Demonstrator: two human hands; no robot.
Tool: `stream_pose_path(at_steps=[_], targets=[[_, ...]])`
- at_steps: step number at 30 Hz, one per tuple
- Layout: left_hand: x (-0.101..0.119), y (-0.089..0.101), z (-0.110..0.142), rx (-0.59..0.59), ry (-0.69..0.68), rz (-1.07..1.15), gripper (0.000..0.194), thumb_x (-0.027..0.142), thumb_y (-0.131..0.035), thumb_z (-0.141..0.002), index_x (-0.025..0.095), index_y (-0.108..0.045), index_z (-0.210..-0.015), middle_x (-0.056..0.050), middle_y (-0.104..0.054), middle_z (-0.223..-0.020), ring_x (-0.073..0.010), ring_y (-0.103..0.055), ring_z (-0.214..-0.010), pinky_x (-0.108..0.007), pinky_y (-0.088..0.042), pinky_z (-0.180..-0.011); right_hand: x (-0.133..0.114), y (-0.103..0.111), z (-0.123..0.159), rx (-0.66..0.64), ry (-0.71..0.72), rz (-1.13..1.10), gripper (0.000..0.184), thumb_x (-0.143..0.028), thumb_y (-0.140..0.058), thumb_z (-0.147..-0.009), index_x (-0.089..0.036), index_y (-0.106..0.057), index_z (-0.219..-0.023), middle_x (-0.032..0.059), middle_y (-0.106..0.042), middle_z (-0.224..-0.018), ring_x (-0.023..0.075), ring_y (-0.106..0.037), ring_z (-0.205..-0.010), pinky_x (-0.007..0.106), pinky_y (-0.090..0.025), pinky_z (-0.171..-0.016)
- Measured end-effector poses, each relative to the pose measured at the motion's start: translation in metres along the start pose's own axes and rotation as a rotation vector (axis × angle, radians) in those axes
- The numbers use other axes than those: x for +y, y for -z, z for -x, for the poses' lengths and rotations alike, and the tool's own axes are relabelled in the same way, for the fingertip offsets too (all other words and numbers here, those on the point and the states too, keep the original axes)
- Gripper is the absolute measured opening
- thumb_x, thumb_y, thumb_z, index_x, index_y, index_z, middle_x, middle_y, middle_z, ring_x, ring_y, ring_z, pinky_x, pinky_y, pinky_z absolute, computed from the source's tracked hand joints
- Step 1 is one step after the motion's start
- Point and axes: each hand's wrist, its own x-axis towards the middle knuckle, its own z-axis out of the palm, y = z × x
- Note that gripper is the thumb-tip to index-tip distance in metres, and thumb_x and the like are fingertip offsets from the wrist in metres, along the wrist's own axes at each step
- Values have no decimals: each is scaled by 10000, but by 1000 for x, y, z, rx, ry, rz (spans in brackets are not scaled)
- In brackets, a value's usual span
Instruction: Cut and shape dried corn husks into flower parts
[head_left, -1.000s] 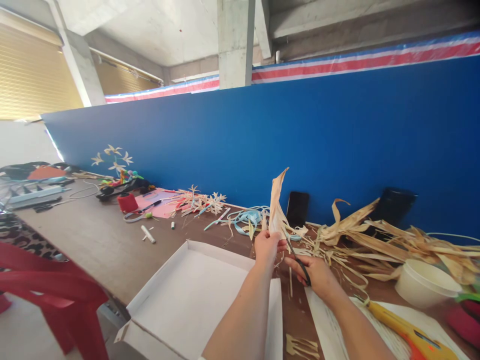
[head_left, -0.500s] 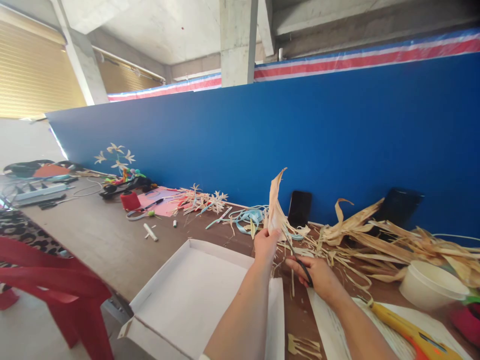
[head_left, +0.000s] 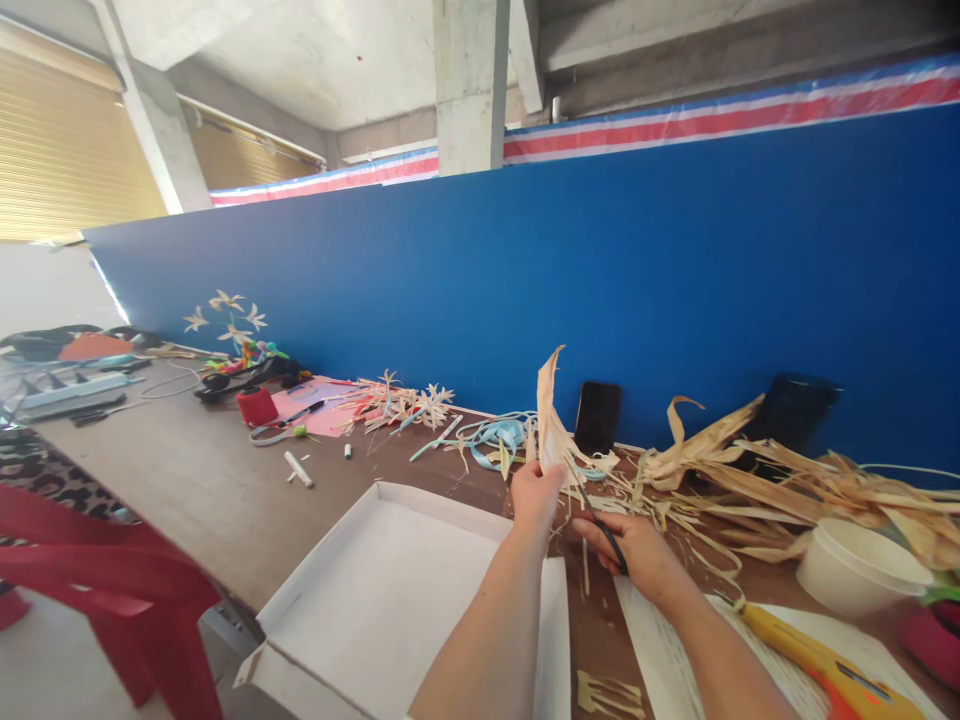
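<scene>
The tall husk (head_left: 549, 420), upright in the left hand's (head_left: 534, 492) pinch, could split lengthwise, since it looks thin and dry. The scissors (head_left: 611, 545), gripped in the right hand (head_left: 641, 555), slant up towards the left fingertips, so a slip might nick them; whether the blades are parted, I cannot tell. Small offcuts could scatter into the open white box (head_left: 390, 590) under the left forearm, because it lies so near.

The husk rises above the left hand as a broad, pale cream sheet, then narrows to a tan, curled tip. Fine lines seem to run along it.
</scene>
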Motion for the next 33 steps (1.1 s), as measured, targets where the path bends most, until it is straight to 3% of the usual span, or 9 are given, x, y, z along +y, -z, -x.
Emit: stream_pose_path(at_steps=[16,25,33], targets=[[9,0,5,-1,4,68,180,264,-598,-610,122,-665,-698,-18,-569,-534,-109,-490,-483,-207,-388,-497,9,-1,-3,0,19,-13,416,-511,-590,-679,-174,-673,-909,-29,-506,-435,145,-464,-420,261,-338,-431],[12,0,9,-86,-27,-29,231,268,-595,-622,113,-687,-766,-49,-630,-646,-141,-547,-570,-228,-407,-549,6,2,-1,0,19,-53,400,-473,-603,-684,-155,-673,-916,-40,-499,-424,125,-453,-423,241,-324,-426],[15,0,12,-84,-53,-32,240,288,-614,-632,115,-693,-778,-45,-640,-654,-143,-552,-585,-224,-413,-559,8,4,-3,21,39,-39,405,-475,-602,-678,-162,-683,-922,-38,-501,-400,119,-425,-380,247,-306,-412]])
